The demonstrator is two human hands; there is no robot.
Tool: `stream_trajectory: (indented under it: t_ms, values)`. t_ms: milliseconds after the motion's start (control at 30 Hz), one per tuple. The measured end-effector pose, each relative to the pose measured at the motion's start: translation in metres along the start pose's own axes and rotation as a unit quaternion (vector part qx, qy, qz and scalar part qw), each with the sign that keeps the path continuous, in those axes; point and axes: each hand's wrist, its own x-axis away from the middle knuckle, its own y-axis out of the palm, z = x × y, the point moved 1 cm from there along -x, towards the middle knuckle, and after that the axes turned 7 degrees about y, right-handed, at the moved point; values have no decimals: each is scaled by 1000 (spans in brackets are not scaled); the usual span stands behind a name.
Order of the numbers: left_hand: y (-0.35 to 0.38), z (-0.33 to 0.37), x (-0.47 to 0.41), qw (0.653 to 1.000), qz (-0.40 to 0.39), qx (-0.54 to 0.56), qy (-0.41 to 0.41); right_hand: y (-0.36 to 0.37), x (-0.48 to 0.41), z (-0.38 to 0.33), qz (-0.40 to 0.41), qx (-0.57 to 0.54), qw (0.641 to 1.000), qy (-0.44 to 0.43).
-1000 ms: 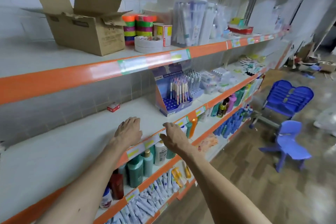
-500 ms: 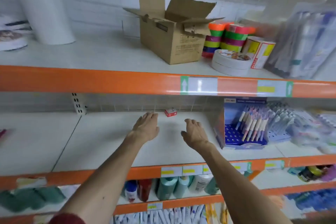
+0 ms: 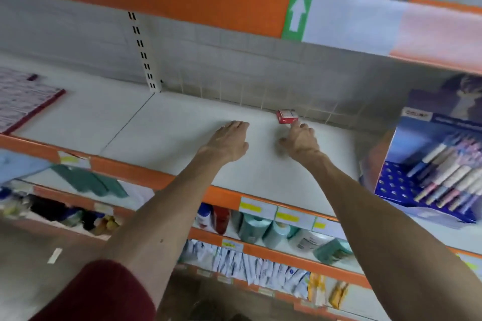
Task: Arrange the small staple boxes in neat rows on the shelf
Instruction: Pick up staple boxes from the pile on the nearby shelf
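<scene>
Right hand point(image 3: 300, 141) nearer red staple box point(image 3: 287, 116)

Staple box point(image 3: 287, 116): red with a white panel on top. Shelf point(image 3: 182, 133): white board, orange front edge, yellow-on-white price tags. Pen display point(image 3: 427, 172): blue, dotted base, pastel pens. Label point(image 3: 300, 12) on the upper shelf: green, white arrow. Sleeve point(image 3: 104, 292): maroon.
</scene>
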Motion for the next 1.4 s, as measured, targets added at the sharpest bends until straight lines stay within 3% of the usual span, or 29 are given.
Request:
stream_trajectory:
  t_ms: [200,367,600,933,1167,1400]
  values:
    - [23,0,-22,999,42,-10,1,16,-36,-1,74,36,997,-5]
    - [31,1,-33,998,58,-15,11,19,-59,-8,100,-26,994,25]
    - [24,-22,-27,995,82,-23,-51,23,-75,-10,148,-50,985,68]
    - [-55,-32,28,990,26,-22,-139,-3,-12,-38,36,-70,996,-31]
    - [-87,-74,92,982,43,-21,-184,2,37,-114,-23,-146,982,-116]
    - [-120,-180,207,960,62,-22,-272,43,114,-241,-114,-185,945,-242]
